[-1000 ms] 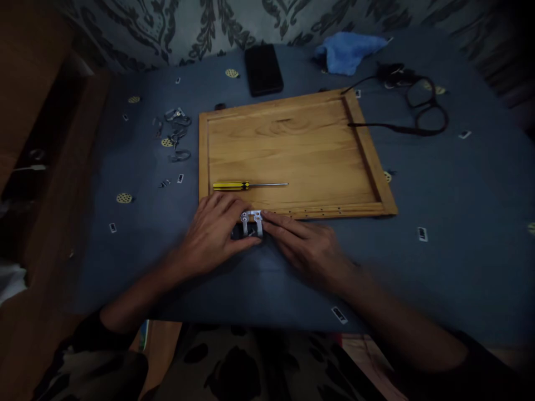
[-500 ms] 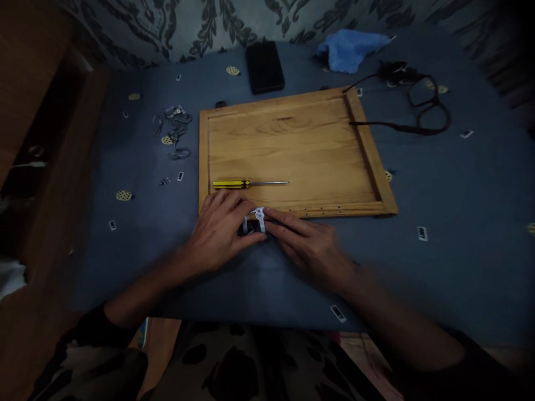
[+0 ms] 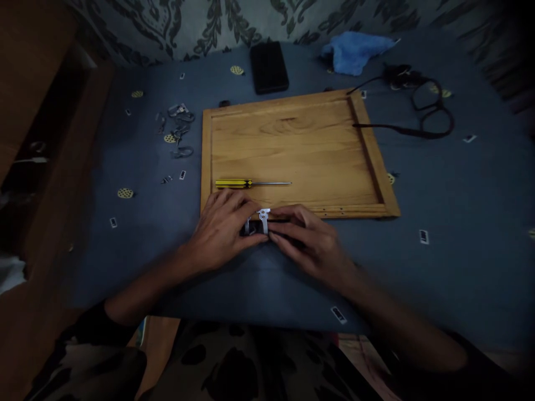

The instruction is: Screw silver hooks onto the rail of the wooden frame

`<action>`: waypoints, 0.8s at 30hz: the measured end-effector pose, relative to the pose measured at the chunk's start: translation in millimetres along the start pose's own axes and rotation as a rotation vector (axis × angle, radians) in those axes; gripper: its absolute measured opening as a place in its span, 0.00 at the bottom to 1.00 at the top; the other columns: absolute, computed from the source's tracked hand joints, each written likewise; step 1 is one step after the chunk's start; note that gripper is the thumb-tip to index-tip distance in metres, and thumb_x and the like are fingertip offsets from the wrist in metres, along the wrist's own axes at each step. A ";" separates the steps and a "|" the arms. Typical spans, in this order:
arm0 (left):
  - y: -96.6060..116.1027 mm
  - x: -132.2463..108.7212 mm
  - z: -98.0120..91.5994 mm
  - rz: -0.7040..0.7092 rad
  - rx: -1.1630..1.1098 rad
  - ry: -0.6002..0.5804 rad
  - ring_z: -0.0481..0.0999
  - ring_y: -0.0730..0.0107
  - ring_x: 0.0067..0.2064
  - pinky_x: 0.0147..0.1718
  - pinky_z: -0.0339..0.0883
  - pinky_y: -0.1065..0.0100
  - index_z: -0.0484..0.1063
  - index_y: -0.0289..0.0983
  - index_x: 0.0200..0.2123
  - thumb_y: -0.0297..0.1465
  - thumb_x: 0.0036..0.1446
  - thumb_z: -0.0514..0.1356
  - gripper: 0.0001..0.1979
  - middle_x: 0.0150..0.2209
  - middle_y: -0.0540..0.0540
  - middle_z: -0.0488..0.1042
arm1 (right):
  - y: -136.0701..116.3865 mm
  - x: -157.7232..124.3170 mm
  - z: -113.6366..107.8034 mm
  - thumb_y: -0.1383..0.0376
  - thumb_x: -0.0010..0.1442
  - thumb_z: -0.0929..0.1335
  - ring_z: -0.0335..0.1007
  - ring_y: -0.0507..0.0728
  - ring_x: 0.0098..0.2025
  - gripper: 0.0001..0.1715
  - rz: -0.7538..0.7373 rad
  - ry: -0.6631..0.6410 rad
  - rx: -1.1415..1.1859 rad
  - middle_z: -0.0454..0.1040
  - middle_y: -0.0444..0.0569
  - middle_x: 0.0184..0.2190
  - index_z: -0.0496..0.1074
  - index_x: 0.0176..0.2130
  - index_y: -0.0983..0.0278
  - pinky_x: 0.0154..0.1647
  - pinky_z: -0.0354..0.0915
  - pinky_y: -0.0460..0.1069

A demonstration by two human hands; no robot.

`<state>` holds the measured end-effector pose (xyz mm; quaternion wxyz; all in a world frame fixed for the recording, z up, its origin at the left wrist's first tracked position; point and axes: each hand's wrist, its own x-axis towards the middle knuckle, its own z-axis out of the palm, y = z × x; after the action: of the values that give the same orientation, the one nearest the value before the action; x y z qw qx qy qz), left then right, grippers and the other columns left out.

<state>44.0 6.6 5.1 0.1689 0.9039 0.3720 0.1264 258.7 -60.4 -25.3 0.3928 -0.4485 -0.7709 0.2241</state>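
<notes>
A small silver metal bracket point(image 3: 263, 216) with dark parts beside it sits at the front edge of a framed wooden panel point(image 3: 288, 139). My left hand point(image 3: 223, 225) grips it from the left, thumb below and fingers over the frame's edge. From the other side, my right hand point(image 3: 311, 239) pinches at the bracket's right end, its fingertips close against the metal. Much of what lies between the fingers is hidden. On the panel just beyond my left hand lies a screwdriver point(image 3: 233, 183) with a yellow and black handle.
Several metal fittings point(image 3: 180, 114) and small screws point(image 3: 166, 180) lie left of the panel. Behind it are a black rectangular case point(image 3: 270, 67) and a blue cloth point(image 3: 355, 51). Eyeglasses point(image 3: 437, 114) rest at the right, one temple over the frame. A patterned wall borders the table's back.
My right hand's fingers have bent and drawn up at the bracket, with the thumb now lower. My left hand keeps its grip. The whole view has shifted slightly.
</notes>
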 end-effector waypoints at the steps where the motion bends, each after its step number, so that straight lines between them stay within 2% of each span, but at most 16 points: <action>1: 0.3 -0.2 0.0 -0.002 0.004 -0.006 0.72 0.52 0.54 0.52 0.65 0.53 0.77 0.40 0.52 0.44 0.61 0.69 0.20 0.51 0.43 0.78 | -1.6 1.5 0.9 0.67 0.70 0.69 0.80 0.58 0.46 0.11 0.019 0.013 0.045 0.79 0.55 0.47 0.80 0.50 0.60 0.43 0.79 0.52; 3: 0.9 -0.6 0.1 -0.010 0.008 -0.016 0.71 0.51 0.54 0.53 0.65 0.53 0.76 0.40 0.52 0.42 0.61 0.69 0.19 0.52 0.43 0.77 | -3.3 3.7 3.8 0.64 0.70 0.70 0.78 0.55 0.37 0.09 0.061 0.013 0.114 0.79 0.52 0.41 0.81 0.48 0.60 0.34 0.76 0.49; 5: 1.5 -0.8 0.7 -0.013 0.007 -0.013 0.71 0.51 0.55 0.53 0.64 0.53 0.76 0.40 0.52 0.42 0.62 0.68 0.19 0.52 0.43 0.77 | -2.5 5.2 7.5 0.63 0.70 0.70 0.75 0.54 0.32 0.08 0.104 0.012 0.155 0.78 0.49 0.36 0.82 0.45 0.60 0.31 0.73 0.48; 9: 1.3 -0.8 2.5 -0.008 0.017 -0.002 0.71 0.51 0.54 0.53 0.65 0.54 0.77 0.40 0.50 0.45 0.63 0.67 0.19 0.51 0.42 0.78 | 1.0 8.7 12.4 0.63 0.68 0.70 0.76 0.55 0.32 0.09 0.191 0.030 0.197 0.79 0.47 0.30 0.82 0.37 0.60 0.33 0.70 0.49; 12: -0.4 -1.2 2.3 -0.002 0.015 -0.002 0.72 0.51 0.54 0.54 0.65 0.53 0.76 0.40 0.52 0.45 0.62 0.68 0.21 0.51 0.42 0.78 | -0.8 12.3 10.4 0.58 0.67 0.71 0.74 0.55 0.30 0.12 0.301 0.015 0.257 0.79 0.46 0.28 0.81 0.33 0.59 0.33 0.69 0.49; 14: -2.2 -1.7 0.6 -0.001 -0.001 -0.003 0.72 0.51 0.54 0.54 0.66 0.53 0.75 0.40 0.53 0.46 0.61 0.69 0.23 0.52 0.42 0.77 | -3.8 14.4 6.8 0.55 0.65 0.72 0.71 0.53 0.27 0.15 0.403 0.006 0.333 0.77 0.45 0.26 0.80 0.31 0.60 0.29 0.67 0.48; 18: -5.2 -2.9 -5.3 -0.029 -0.035 -0.006 0.73 0.51 0.54 0.52 0.67 0.54 0.73 0.38 0.54 0.49 0.59 0.70 0.28 0.51 0.41 0.77 | -8.7 16.8 -1.2 0.48 0.60 0.75 0.58 0.48 0.18 0.20 0.626 0.000 0.556 0.69 0.40 0.21 0.77 0.30 0.61 0.18 0.57 0.45; 20: -5.9 -3.2 -7.6 -0.040 -0.047 -0.015 0.73 0.51 0.53 0.52 0.67 0.54 0.74 0.38 0.53 0.49 0.59 0.70 0.28 0.51 0.41 0.77 | -10.2 17.3 -3.9 0.46 0.57 0.76 0.55 0.47 0.16 0.22 0.689 0.015 0.625 0.69 0.40 0.21 0.76 0.29 0.62 0.16 0.55 0.45; 24: -5.9 -3.7 -8.7 -0.043 -0.050 -0.022 0.73 0.52 0.53 0.52 0.67 0.54 0.74 0.39 0.52 0.49 0.60 0.69 0.25 0.51 0.42 0.77 | -13.4 17.4 -5.7 0.44 0.53 0.78 0.54 0.46 0.16 0.25 0.746 0.012 0.651 0.69 0.40 0.20 0.76 0.28 0.62 0.16 0.56 0.45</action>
<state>34.6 9.7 10.3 0.1982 0.8926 0.3861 0.1220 251.4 -52.0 -5.6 0.4102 -0.5492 -0.4456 0.5758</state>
